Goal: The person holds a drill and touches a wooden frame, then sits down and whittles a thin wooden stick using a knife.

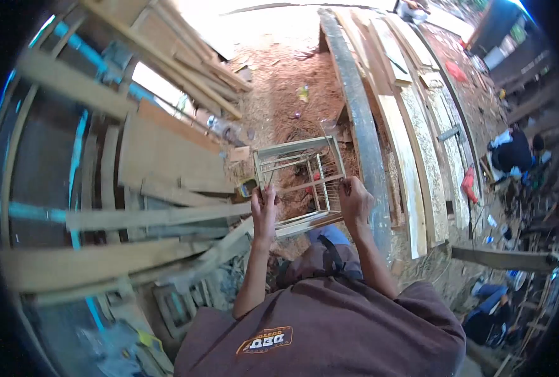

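A wooden frame (295, 148) like that of a small stool or stand, made of pale slats and legs, stands in front of my body. Across its open top runs a thin light-brown strip (307, 185), perhaps wood. My left hand (265, 212) is closed at the strip's left end, beside the frame's left edge. A slim dark stick, too small to name, pokes up by those fingers. At the strip's right end, my right hand (356, 201) pinches it near the frame's right corner. Behind the slats, something red (317, 177) shows low down.
A long bench (370, 151) on my right carries planks (405, 157) and a red power tool (469, 185). Boards (166, 151) lean and stack on my left. Sawdust (279, 81) covers the ground ahead. Other people (512, 151) sit farther right.
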{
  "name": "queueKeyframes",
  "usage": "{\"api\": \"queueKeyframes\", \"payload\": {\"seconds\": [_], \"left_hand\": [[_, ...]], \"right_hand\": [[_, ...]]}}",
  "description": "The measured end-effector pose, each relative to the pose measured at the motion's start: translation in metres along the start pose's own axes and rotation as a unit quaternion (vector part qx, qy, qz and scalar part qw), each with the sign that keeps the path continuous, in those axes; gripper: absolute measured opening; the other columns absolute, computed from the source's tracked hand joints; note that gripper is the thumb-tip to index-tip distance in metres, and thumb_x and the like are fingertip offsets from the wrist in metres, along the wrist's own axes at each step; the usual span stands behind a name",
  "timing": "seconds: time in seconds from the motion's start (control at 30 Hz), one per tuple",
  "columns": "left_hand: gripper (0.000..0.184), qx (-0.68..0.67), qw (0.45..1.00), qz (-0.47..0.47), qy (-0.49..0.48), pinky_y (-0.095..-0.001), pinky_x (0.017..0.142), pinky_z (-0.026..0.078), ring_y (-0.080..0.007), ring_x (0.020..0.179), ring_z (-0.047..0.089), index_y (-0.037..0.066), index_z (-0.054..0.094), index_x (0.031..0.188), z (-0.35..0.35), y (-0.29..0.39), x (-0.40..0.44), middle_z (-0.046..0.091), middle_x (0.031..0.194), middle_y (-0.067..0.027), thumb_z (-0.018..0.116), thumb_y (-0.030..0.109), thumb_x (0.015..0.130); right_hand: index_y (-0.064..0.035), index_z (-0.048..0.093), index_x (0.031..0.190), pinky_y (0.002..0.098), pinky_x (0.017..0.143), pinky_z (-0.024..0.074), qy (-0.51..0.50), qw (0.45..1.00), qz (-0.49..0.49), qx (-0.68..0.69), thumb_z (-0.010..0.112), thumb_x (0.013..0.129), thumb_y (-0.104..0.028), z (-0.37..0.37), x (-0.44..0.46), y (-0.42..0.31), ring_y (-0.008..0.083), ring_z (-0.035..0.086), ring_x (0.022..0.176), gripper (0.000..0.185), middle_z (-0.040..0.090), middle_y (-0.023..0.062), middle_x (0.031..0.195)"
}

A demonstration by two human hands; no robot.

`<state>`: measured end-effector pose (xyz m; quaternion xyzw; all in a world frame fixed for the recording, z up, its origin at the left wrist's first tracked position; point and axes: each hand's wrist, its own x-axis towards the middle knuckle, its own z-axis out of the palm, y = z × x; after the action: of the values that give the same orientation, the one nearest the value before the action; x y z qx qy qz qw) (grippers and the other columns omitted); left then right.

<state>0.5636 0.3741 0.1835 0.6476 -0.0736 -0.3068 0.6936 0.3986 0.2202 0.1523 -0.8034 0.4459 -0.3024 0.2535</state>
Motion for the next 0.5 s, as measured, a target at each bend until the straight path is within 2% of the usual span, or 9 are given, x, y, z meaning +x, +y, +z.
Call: {"api": "queueKeyframes", "payload": {"seconds": [0.07, 0.17, 0.27, 0.37, 0.43, 0.5], "left_hand": [[0.027, 0.018, 1.0, -0.016, 0.0, -0.0212, 0.051, 0.032, -0.002, 0.061, 0.041, 0.013, 0.053, 0.099, 0.013, -0.005, 0.019, 0.049, 0.077, 0.0059, 0.062, 0.038, 0.1], [0.03, 0.011, 0.999, 0.038, -0.022, -0.0193, 0.048, 0.028, -0.001, 0.057, 0.039, 0.014, 0.053, 0.099, 0.036, 0.001, 0.089, 0.049, 0.076, 0.0053, 0.064, 0.041, 0.098], [0.028, -0.011, 1.0, 0.015, -0.009, -0.0193, 0.047, 0.027, -0.0009, 0.058, 0.039, 0.015, 0.053, 0.099, 0.063, 0.036, 0.123, 0.049, 0.075, 0.0052, 0.064, 0.04, 0.099], [0.028, 0.004, 0.999, 0.039, -0.025, -0.0195, 0.048, 0.029, -0.0012, 0.061, 0.043, 0.015, 0.053, 0.099, 0.085, 0.057, 0.156, 0.051, 0.077, 0.0052, 0.06, 0.042, 0.1], [0.026, 0.013, 1.0, 0.026, -0.003, -0.02, 0.051, 0.031, -0.0025, 0.065, 0.045, 0.015, 0.054, 0.099, 0.108, 0.074, 0.177, 0.051, 0.078, 0.0054, 0.06, 0.04, 0.101], [0.024, 0.0, 0.999, 0.015, -0.034, -0.0201, 0.052, 0.032, -0.0024, 0.066, 0.045, 0.015, 0.055, 0.101, 0.126, 0.082, 0.213, 0.05, 0.078, 0.0059, 0.061, 0.038, 0.101]], "right_hand": [[-0.0059, 0.066, 0.091, 0.0392, 0.068, 0.0539, 0.019, 1.0, 0.013, 0.003, 0.073, 0.084, -0.01, 0.003, 0.021, 0.003, 0.0313, 0.071, 0.078, 0.011, 0.07, 0.0142, 0.083], [-0.0055, 0.065, 0.089, 0.0374, 0.066, 0.0538, 0.07, 0.997, -0.009, 0.024, 0.075, 0.083, -0.009, 0.021, 0.085, 0.01, 0.0293, 0.071, 0.075, 0.012, 0.07, 0.0132, 0.083], [-0.0046, 0.065, 0.089, 0.0368, 0.065, 0.0536, 0.077, 0.996, -0.02, 0.04, 0.075, 0.083, -0.009, 0.02, 0.136, 0.002, 0.0286, 0.07, 0.073, 0.013, 0.07, 0.0123, 0.081], [-0.0051, 0.065, 0.089, 0.0358, 0.062, 0.0532, 0.102, 0.993, -0.034, 0.047, 0.075, 0.083, -0.008, 0.023, 0.178, -0.002, 0.0283, 0.07, 0.071, 0.012, 0.069, 0.012, 0.08], [-0.0058, 0.066, 0.09, 0.0353, 0.062, 0.0528, 0.128, 0.988, -0.063, 0.054, 0.074, 0.081, -0.007, 0.028, 0.209, 0.005, 0.0271, 0.069, 0.07, 0.013, 0.069, 0.0124, 0.081], [-0.0055, 0.067, 0.092, 0.0349, 0.063, 0.0528, 0.136, 0.988, -0.031, 0.061, 0.074, 0.078, -0.003, 0.032, 0.237, 0.005, 0.0266, 0.068, 0.069, 0.015, 0.068, 0.0122, 0.081]]}}
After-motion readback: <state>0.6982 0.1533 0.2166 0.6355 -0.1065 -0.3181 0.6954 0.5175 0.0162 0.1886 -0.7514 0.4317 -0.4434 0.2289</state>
